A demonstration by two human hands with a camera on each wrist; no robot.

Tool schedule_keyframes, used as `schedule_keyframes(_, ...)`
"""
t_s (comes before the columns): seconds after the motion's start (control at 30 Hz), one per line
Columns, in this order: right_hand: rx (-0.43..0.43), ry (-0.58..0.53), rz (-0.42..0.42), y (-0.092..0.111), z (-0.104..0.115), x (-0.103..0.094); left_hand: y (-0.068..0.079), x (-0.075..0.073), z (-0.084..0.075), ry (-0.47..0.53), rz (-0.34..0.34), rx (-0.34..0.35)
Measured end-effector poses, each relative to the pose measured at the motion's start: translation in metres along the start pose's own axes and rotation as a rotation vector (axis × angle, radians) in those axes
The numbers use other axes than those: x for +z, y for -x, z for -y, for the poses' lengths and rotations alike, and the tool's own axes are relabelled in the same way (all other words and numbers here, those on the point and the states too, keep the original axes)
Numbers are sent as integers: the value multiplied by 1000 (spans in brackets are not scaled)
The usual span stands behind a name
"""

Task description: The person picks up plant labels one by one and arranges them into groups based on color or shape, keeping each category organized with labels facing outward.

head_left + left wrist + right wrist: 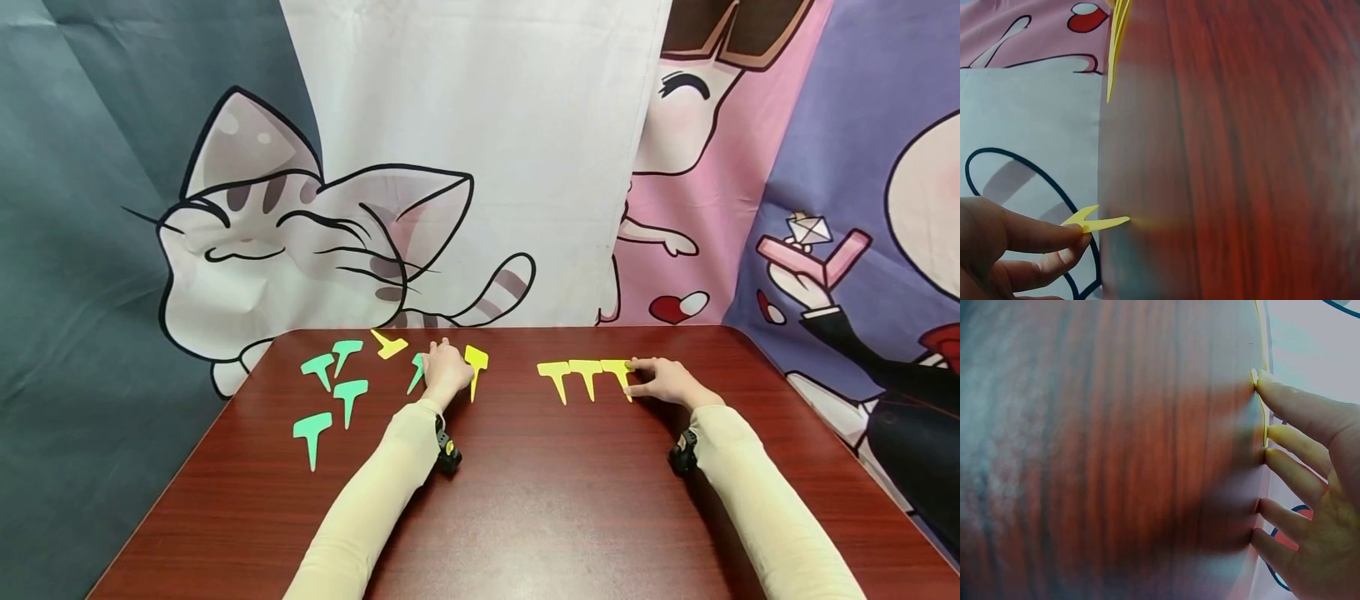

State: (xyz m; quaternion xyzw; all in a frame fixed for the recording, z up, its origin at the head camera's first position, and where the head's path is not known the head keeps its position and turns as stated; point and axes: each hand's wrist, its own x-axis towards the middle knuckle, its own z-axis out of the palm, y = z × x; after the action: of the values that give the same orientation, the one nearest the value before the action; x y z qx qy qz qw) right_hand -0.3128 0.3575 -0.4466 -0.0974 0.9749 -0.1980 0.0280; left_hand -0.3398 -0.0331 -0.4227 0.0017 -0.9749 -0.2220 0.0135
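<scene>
My left hand (446, 371) pinches a yellow T-shaped plant label (476, 358) between thumb and finger; in the left wrist view this label (1094, 223) has its pointed stem to the right. Just left of that hand lies a green plant label (416, 375), partly covered. My right hand (666, 382) touches the rightmost yellow plant label (617, 367) with thumb and fingertips, the fingers spread and nearly straight on the table. Two more yellow labels, the middle one (586, 368) and the left one (553, 371), adjoin it in a row, stems toward me.
Several green plant labels (351, 392) lie apart on the left of the brown table (525, 500). Another yellow label (390, 345) lies askew near the back edge. A printed cloth (487, 125) hangs behind the table.
</scene>
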Motion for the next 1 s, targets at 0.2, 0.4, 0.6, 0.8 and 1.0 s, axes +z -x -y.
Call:
schedule_keyframes(0.2, -1, -11, 1, 1, 1, -1, 1, 8, -10, 26, 10, -8)
schedule_keyframes(0.4, -2, -8, -2, 1, 1, -1, 4, 15, -20, 40, 31, -12)
schedule_keyframes(0.6, -2, -9, -2, 1, 2, -1, 6, 21, -28, 56, 55, -17)
schedule_keyframes(0.8, -3, -8, -5, 1, 1, -1, 7, 28, -34, 70, 82, -17)
schedule_keyframes(1.0, -1, 0, 1, 0, 0, 0, 7, 34, -38, 76, 102, -19)
